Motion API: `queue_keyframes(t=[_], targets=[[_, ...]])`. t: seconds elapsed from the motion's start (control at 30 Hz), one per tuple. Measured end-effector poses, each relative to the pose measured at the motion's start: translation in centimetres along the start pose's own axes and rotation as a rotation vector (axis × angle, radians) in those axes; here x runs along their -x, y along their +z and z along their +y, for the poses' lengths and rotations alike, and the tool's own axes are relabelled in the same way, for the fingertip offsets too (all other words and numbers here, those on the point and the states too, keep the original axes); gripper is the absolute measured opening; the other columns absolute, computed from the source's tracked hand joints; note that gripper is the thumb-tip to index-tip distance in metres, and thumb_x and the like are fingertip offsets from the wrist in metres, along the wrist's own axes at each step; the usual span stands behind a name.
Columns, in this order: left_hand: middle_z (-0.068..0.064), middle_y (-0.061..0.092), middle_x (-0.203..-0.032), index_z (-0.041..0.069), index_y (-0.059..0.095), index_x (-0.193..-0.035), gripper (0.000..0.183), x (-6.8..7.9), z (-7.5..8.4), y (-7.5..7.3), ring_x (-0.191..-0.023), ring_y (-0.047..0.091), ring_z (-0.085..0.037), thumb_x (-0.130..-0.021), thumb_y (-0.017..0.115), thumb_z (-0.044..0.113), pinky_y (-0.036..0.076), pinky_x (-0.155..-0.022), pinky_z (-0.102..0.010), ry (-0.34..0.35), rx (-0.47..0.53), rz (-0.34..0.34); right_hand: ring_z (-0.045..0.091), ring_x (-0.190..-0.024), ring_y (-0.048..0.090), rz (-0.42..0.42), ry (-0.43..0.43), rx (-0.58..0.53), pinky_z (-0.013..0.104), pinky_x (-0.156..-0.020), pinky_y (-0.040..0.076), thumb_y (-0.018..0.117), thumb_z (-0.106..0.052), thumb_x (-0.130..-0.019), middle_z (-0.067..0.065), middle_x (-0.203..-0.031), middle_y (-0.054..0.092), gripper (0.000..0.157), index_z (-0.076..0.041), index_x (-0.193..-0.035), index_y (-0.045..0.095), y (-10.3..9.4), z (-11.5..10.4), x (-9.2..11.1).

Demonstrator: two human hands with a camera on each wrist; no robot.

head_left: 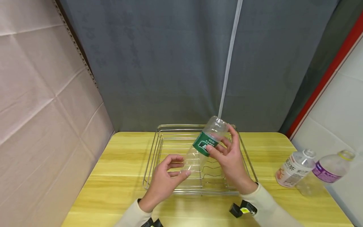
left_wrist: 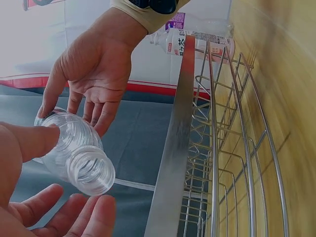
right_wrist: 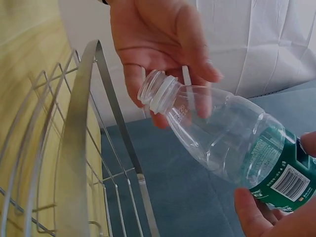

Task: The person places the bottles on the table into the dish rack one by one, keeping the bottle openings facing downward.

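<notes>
A clear, capless plastic bottle (head_left: 195,157) with a green label is held aslant above a wire rack, its mouth toward my left hand. My right hand (head_left: 231,160) grips it around the label, thumb on the near side and fingers behind. My left hand (head_left: 167,176) is spread by the neck, thumb apart from the fingers. In the right wrist view, the left hand's fingers (right_wrist: 200,98) lie behind the bottle neck (right_wrist: 158,91); contact is unclear. The left wrist view shows the open bottle mouth (left_wrist: 94,170) between the left thumb and fingers.
Below the hands, the metal wire rack (head_left: 201,191) with raised sides stands on the wooden table (head_left: 119,164). At the right stand a capless bottle with a white-and-pink label (head_left: 293,168) and a purple-labelled bottle (head_left: 329,171). A grey curtain (head_left: 170,63) hangs behind the table.
</notes>
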State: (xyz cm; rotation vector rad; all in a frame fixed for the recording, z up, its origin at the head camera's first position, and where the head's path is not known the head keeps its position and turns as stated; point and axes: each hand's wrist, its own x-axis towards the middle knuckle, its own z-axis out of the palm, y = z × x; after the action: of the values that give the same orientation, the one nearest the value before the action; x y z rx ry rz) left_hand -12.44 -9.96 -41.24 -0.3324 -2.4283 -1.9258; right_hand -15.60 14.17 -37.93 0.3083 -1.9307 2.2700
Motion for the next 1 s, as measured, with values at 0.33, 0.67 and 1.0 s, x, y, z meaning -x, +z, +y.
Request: queue_keyframes(t=[0.33,0.67,1.0], targets=[[0.004,0.072,-0.129,0.025,0.072,-0.126,0.041,1.7,-0.4,-2.5,-0.117,0.069,-0.025,-0.088,0.089,0.027,0.062,-0.087,-0.027,-0.042,-0.087,0.072,0.021,-0.122,0.068,-0.055,-0.010,0.107,0.035,-0.090,0.064,0.078,-0.010,-0.096,0.013,-0.148,0.053,0.095,-0.038,-0.164,0.017,0.9,-1.2,-2.3],[-0.001,0.069,-0.134,0.025,0.072,-0.131,0.044,2.8,-1.1,-5.6,-0.122,0.067,-0.022,-0.090,0.087,0.023,0.063,-0.089,-0.028,-0.074,-0.145,0.216,0.034,-0.121,0.068,-0.103,-0.012,0.127,0.044,-0.091,0.064,0.084,-0.013,-0.091,0.011,-0.146,0.058,0.098,-0.037,-0.164,0.023,3.2,-0.9,-5.1],[-0.003,0.064,-0.142,0.019,0.065,-0.142,0.053,3.1,-2.4,-7.5,-0.129,0.061,-0.023,-0.093,0.084,0.032,0.055,-0.107,-0.047,-0.148,-0.267,0.290,0.033,-0.118,0.070,-0.138,-0.012,0.146,0.044,-0.087,0.066,0.086,-0.014,-0.089,0.009,-0.142,0.062,0.098,-0.035,-0.163,0.027,5.6,1.0,-8.0]])
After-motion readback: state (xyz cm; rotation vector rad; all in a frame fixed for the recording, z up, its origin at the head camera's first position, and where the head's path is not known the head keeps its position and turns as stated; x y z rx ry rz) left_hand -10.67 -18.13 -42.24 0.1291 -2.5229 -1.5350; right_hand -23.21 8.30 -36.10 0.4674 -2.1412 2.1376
